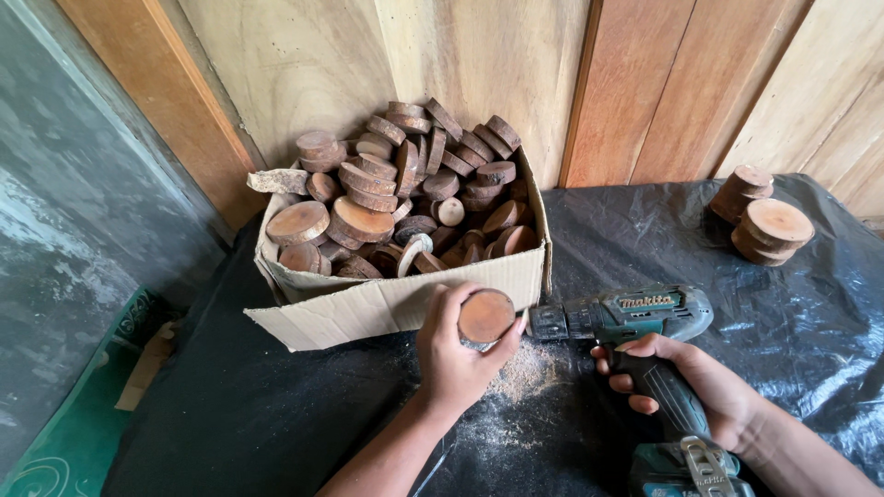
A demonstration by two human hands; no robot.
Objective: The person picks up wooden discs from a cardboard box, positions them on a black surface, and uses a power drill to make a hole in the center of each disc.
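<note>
Black sheet (700,276) covering the work surface. Cardboard box (396,299) heaped with wood discs, apparently still to be drilled; three discs (762,216) lie well apart, right. Cordless drill (626,317) gripped in the closed right hand (700,387). Left hand (451,354) clasps one wood disc (485,316) against the bit; sawdust (525,373) beneath suggests drilling underway.

A cardboard box (396,299) sits at the worktop's (276,414) far left corner, heaped over its rim with round wood slices (405,184). The worktop is covered in black plastic sheet (810,322). Near the far right edge lie two short stacks of larger wood discs (762,221), touching each other. Sawdust (525,373) is scattered just in front of the box. Upright wood planks (645,83) line the wall behind.
</note>
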